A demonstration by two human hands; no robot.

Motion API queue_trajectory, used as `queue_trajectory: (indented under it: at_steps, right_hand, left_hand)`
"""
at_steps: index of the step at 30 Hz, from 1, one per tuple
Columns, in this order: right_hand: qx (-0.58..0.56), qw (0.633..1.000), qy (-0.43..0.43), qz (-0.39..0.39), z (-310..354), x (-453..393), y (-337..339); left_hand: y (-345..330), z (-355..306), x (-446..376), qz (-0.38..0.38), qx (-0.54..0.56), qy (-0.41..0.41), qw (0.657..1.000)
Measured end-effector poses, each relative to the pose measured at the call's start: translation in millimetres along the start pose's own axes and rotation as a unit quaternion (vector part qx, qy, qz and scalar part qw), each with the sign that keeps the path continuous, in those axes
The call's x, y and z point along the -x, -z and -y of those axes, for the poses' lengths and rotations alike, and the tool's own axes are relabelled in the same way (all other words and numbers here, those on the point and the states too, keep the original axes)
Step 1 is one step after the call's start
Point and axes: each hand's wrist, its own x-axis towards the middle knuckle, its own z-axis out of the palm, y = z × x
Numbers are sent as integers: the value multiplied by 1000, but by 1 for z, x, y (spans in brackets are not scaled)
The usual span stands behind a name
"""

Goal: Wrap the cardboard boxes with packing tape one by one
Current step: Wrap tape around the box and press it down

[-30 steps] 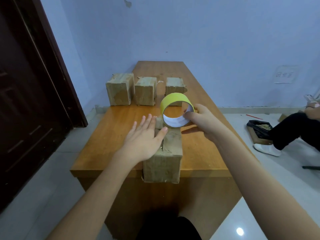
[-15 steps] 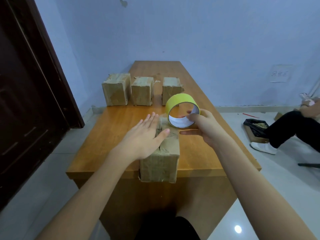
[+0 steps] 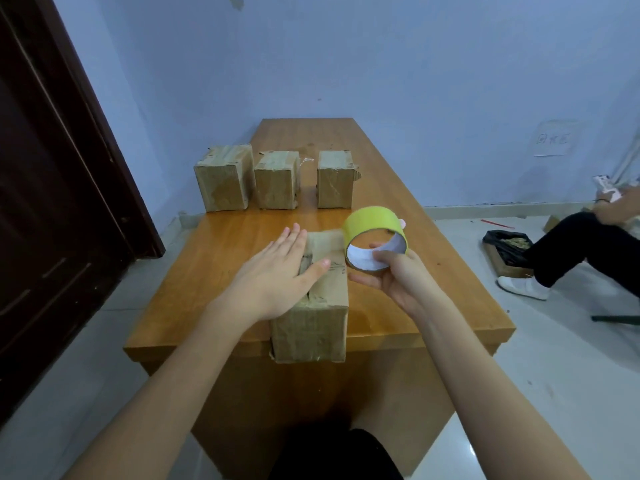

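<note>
The near box (image 3: 311, 299) sat at the near edge of the counter (image 3: 415, 306), its near face flush with or slightly over that edge. The left hand (image 3: 273, 271) lay flat on the box top, fingers straight and together, pressing down over the centre seam. The right hand (image 3: 391, 271) held the tape roll (image 3: 375, 237) just above the far right corner of the box, thumb curled inside the core and fingers (image 3: 360, 279) under the rim. A strip appeared to run from the roll down to the far top of the box, though blur left it uncertain whether it was stuck down. Three more boxes (image 3: 277, 180) stood in a row further back on the counter, well apart from the near one, showing glossy tape on their faces. A seated person (image 3: 571, 251) was at the far right, on the floor side, clear of the work.

Risks judged from this position: the box could tip or slide off the near edge if the roll were pulled toward the body while the left palm eased off. The strip could lift or crease if drawn at an angle to the seam. A one-thumb hold on the core could let the roll spin free and slacken the tape
</note>
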Motion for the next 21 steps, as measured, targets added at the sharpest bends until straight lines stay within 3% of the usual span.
queue_trajectory:
  at_steps: [5,8,10,13,18,21]
  right_hand:
    - [33,998,6,-50,-19,-3,2]
    - [123,990,15,-72,-14,-3,2]
    - [162,983,17,-83,-12,-3,1]
    - [190,978,27,-78,-11,-4,0]
    - [159,986,10,-46,-11,-2,6]
    - [209,977,-49,-9,-12,0,4]
  left_hand:
    - [6,-4,0,27,-30,10,999]
    - [23,-11,-5,78,-20,43,996]
    - [29,-21,-11,63,-18,57,996]
    - [16,-41,-15,22,-40,9,999]
    - [3,-34,-18,-13,90,-2,996]
    - [6,-24,-15,-11,174,-3,985]
